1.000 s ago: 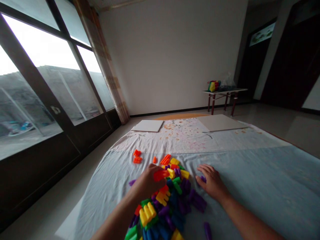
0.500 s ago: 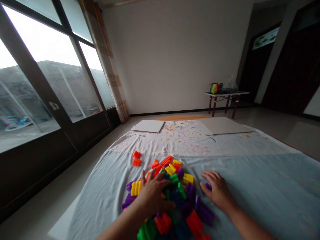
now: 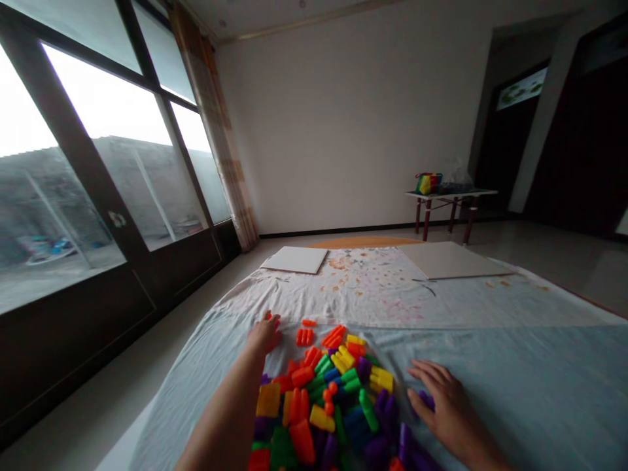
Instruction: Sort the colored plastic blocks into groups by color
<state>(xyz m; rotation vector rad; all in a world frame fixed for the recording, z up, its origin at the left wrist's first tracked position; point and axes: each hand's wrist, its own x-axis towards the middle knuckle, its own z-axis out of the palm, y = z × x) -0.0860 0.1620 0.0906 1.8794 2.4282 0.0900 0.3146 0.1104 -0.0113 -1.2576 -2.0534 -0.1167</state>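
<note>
Your left hand (image 3: 265, 332) reaches past the left side of the block pile (image 3: 300, 405), with bits of orange block (image 3: 276, 320) showing at its fingers. The hand covers most of that piece, so I cannot tell whether you grip it or only touch it. Your right hand (image 3: 444, 392) lies palm down to the right of the pile, fingers loosely spread, and a purple block (image 3: 426, 400) shows partly hidden between thumb and fingers; whether you grasp it is unclear.

The pile sits in front of you between your arms, cut off by the near edge of view; your left forearm hides some of its left side, and the dark blue and purple pieces at the near right blur together in shadow. Two orange pieces (image 3: 305, 337) lie apart from it at the far left.

Under everything is a wrinkled cloth (image 3: 530, 386), pale blue near you and flowered white farther off, bearing a white board (image 3: 297, 260) far left and a beige board (image 3: 451, 260) far right. Beyond stand glazed panels (image 3: 147, 131) and a curtain (image 3: 230, 144) on the left, a plain wall (image 3: 353, 131) ahead, and a small table (image 3: 485, 192) with a multicoloured bag (image 3: 428, 184) on the right. The doorway at far right is too dark to make out.
</note>
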